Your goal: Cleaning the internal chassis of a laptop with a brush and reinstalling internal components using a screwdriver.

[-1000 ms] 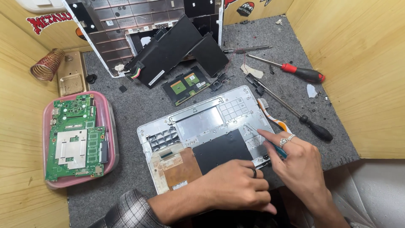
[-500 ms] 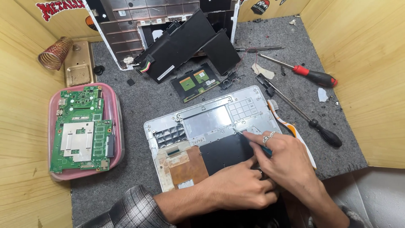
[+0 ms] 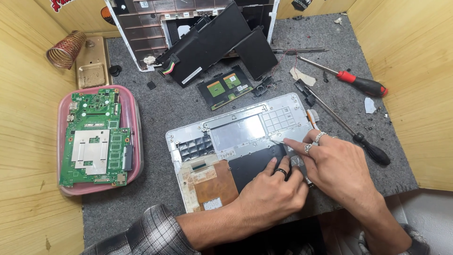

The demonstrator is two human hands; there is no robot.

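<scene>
A silver laptop case (image 3: 245,130) lies open side up on the grey mat, with a black sheet (image 3: 252,165) and a brown film patch (image 3: 213,185) in its near half. My left hand (image 3: 271,193), a black ring on one finger, presses on the black sheet with curled fingers and steadies the case. My right hand (image 3: 342,167), with silver rings, pinches a thin metal tool (image 3: 277,140). The tool's tip touches the case at the upper edge of the black sheet. The two hands touch each other.
A green circuit board (image 3: 96,139) lies in a pink tray (image 3: 137,141) at the left. Behind the case lie a black battery (image 3: 212,42), a small board (image 3: 226,87) and a laptop cover (image 3: 141,33). A red-handled screwdriver (image 3: 363,85) and a black-handled one (image 3: 373,151) lie at the right. Wooden walls enclose the mat.
My right hand has moved left across the case to the black sheet's upper edge. My left hand's fingers have come up beside it. The view has shifted slightly.
</scene>
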